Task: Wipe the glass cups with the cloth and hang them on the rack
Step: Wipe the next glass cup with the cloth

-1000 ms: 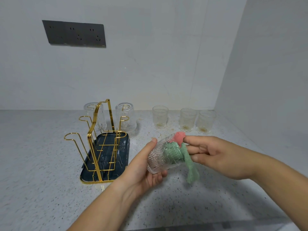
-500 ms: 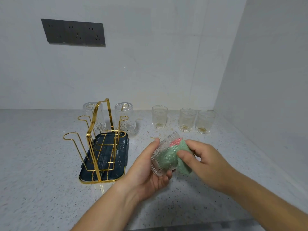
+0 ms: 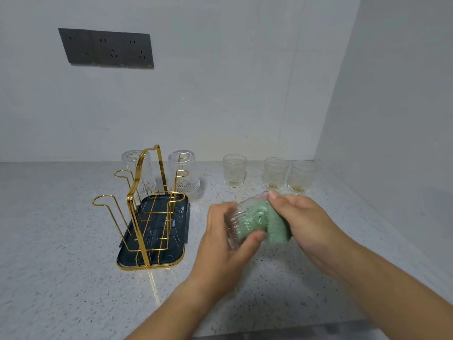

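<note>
Change: a second ago the cloth (image 3: 272, 225) trailed loose from the mouth of the cup (image 3: 239, 223), pinched at its end; now it is bunched into and over the mouth, and the right hand (image 3: 306, 222) has rolled on top of it.
Meaning: the wiping of this cup looks midway; it is not yet hung.
Left hand (image 3: 224, 238): fingers curled round the cup's base and wall, thumb pressing from below.
Right hand: fingers closed on the cloth, thumb at the rim.
Cup: on its side between both hands, base in the left palm, mouth against the right fingers.
Cloth: partly inside the glass, the rest wrapped under the right fingers.
Rack (image 3: 147, 204): left of the left fingers, apart; two hung cups (image 3: 183, 171) on its far pegs, near pegs free.
Waiting cups (image 3: 274, 173): three upright, beyond the fingertips by the wall.
</note>
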`<state>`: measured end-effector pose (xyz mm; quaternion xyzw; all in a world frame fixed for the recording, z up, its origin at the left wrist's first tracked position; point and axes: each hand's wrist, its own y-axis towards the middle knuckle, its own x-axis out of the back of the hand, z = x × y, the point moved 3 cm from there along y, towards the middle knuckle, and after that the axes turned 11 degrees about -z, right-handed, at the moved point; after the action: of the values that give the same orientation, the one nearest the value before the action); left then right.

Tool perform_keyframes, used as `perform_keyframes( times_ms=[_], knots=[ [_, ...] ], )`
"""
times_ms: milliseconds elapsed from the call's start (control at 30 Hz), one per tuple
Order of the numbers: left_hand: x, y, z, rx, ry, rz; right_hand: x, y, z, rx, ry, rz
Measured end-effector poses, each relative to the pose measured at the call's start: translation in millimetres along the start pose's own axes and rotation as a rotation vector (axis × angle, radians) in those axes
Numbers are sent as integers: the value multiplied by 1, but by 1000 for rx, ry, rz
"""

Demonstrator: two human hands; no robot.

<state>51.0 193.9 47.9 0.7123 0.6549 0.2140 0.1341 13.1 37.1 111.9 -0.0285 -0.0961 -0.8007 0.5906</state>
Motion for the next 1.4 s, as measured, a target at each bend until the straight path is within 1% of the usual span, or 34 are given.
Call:
perform_keyframes(
  times_ms=[33,100,167,200,233,300,333,367,400,433,500,567,667,700,733,767,800,833,867,933,967,1000,1033,1067,1133,1200,1267,1300,1333,1367,1400],
  knots=[
    [0,0,-5,30,-63,-4,0,1,-1,5,-15,-11],
    [-4,2,-15,142,-211,-20,-1,1,-3,80,-79,-19],
    [-7,8,-21,322,-313,-35,-2,-4,-2,178,-133,-6],
    [-8,11,-21,447,-363,-32,-2,-8,-2,221,-156,-3],
    [-8,13,-20,599,-422,-7,-3,-11,-2,257,-187,1],
    [-9,12,-21,929,-568,139,-2,-14,-6,335,-292,35],
    [-9,10,-22,1064,-634,215,-1,-16,-9,377,-346,55],
    [-9,9,-23,1139,-667,278,0,-16,-11,402,-389,59],
    [-8,7,-21,1142,-658,325,2,-15,-13,408,-411,50],
    [-9,7,-19,1104,-626,360,3,-16,-12,393,-395,35],
    [-10,5,-19,948,-580,376,6,-16,-7,314,-290,-38],
    [-11,5,-18,693,-493,297,9,-12,-4,191,-175,-89],
    [-6,6,-15,226,-217,129,9,-9,-4,21,-26,-65],
    [-3,8,-16,121,-156,85,6,-10,-2,5,-3,-48],
    [-1,8,-16,70,-135,52,4,-12,-1,4,9,-27],
    [-1,10,-19,83,-162,35,4,-13,0,24,18,-10],
    [0,12,-23,164,-229,29,2,-15,1,64,18,4],
    [-2,15,-24,309,-316,30,1,-17,3,124,-9,14],
    [-3,17,-24,504,-401,49,1,-19,3,204,-78,11],
    [-7,16,-26,919,-535,175,1,-23,2,387,-287,16],
    [-6,13,-27,1056,-553,233,1,-23,-1,451,-370,27],
    [-5,12,-27,1112,-543,283,3,-23,-5,487,-418,26],
    [-5,10,-27,1110,-526,329,4,-24,-5,490,-426,24],
    [-6,8,-27,1070,-517,371,5,-24,-6,465,-403,12],
    [-10,6,-29,914,-518,398,7,-24,-4,351,-310,-47],
    [-11,6,-26,690,-444,304,9,-21,-1,162,-173,-85],
    [-7,6,-23,440,-272,210,8,-18,-2,-21,-7,-65],
    [-6,5,-22,326,-198,186,7,-18,-2,-79,47,-49],
    [-5,5,-22,248,-148,159,6,-18,-2,-106,69,-33],
    [-4,5,-23,226,-132,126,4,-20,-2,-98,64,-13],
    [-3,7,-24,267,-158,91,3,-21,-2,-64,44,7]
  ],
)
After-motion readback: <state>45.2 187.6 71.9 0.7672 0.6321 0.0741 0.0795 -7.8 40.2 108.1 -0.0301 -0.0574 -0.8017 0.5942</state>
